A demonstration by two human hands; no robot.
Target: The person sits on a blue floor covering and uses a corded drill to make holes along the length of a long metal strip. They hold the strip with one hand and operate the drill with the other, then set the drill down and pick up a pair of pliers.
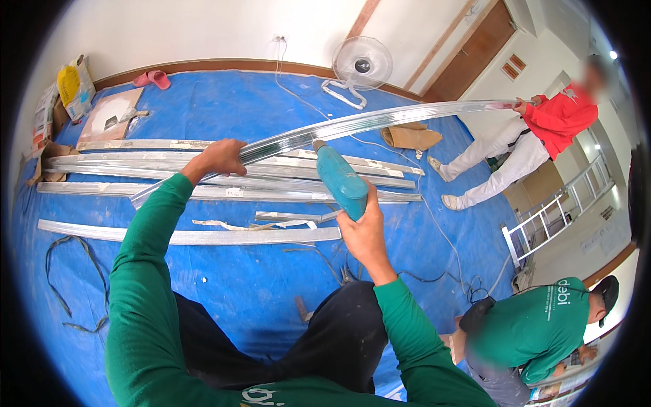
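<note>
My left hand [220, 163] is closed round a long shiny metal channel [373, 120], which slants up to the right. My right hand [365, 224] grips a teal power tool [339, 178], its tip against the channel just right of my left hand. At the channel's far end, a person in red [563, 119] holds it with their hands. Beneath it, more long metal channels [115, 165] lie side by side on a blue sheet [224, 271].
Another person [525, 325] in green crouches at lower right. An aluminium ladder [549, 217] leans at right. A standing fan [361, 66], brown material [410, 138], bags [74, 88] and pink slippers [152, 79] line the back. Cables [441, 224] run across the sheet.
</note>
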